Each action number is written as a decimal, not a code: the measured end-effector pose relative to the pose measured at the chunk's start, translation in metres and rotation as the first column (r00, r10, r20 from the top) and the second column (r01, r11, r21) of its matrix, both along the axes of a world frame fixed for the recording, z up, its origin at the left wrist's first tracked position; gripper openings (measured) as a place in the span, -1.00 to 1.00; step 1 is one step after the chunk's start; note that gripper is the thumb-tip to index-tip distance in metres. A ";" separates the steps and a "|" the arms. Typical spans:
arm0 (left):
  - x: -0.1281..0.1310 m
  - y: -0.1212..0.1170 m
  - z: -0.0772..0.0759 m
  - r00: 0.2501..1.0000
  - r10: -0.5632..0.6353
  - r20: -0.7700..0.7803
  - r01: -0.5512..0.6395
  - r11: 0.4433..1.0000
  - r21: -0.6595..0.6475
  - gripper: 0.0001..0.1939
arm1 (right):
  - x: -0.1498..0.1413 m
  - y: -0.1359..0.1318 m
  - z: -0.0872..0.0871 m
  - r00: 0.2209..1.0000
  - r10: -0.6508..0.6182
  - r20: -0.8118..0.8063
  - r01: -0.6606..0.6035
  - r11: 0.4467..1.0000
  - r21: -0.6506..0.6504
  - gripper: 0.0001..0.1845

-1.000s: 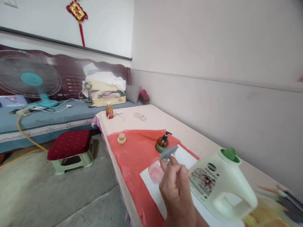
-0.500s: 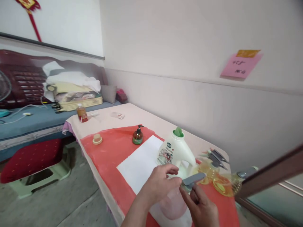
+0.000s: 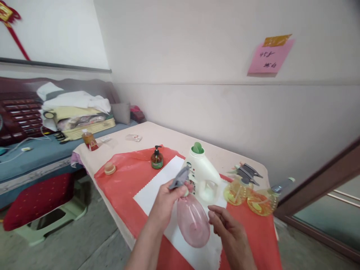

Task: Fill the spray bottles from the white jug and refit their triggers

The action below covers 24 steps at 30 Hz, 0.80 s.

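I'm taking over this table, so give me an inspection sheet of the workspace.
Surface: red sheet on table, white sheet over it
Things: pink spray bottle, tilted; pale green jug behind, yellow-tinted spray bottles on the right
Clutter: pump bottle, round cap, amber bottle
Hands: left hand grips the pink bottle's grey sprayer; right hand beside, apart
Cables: white cable on bed; nothing seen on table
Surroundings: red-topped stool, pink wall note
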<state>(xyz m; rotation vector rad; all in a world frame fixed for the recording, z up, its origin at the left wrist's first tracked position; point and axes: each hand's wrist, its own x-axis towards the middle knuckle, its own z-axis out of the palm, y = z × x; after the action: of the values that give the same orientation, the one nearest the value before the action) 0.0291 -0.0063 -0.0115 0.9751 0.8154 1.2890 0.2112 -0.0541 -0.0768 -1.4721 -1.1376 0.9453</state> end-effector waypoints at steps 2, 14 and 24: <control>-0.010 0.004 0.001 0.973 0.062 0.223 -0.056 0.998 -0.034 -0.75 | -0.002 0.002 -0.003 0.976 0.011 -0.219 -0.032 0.995 -0.092 -0.41; -0.008 -0.001 0.001 0.919 -0.068 0.387 0.094 0.994 -0.051 -0.75 | -0.030 -0.014 0.010 0.266 0.118 -0.957 -0.607 0.792 -0.071 -0.35; -0.001 -0.001 -0.001 0.896 0.037 0.442 -0.003 0.997 -0.077 -0.79 | -0.032 -0.013 0.006 0.485 0.107 -0.868 -0.437 0.889 -0.135 -0.29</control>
<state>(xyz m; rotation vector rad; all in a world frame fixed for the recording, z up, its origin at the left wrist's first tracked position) 0.0285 -0.0073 -0.0127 0.5772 0.5124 1.4179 0.1789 -0.0671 -0.0709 -0.8204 -0.4542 1.9135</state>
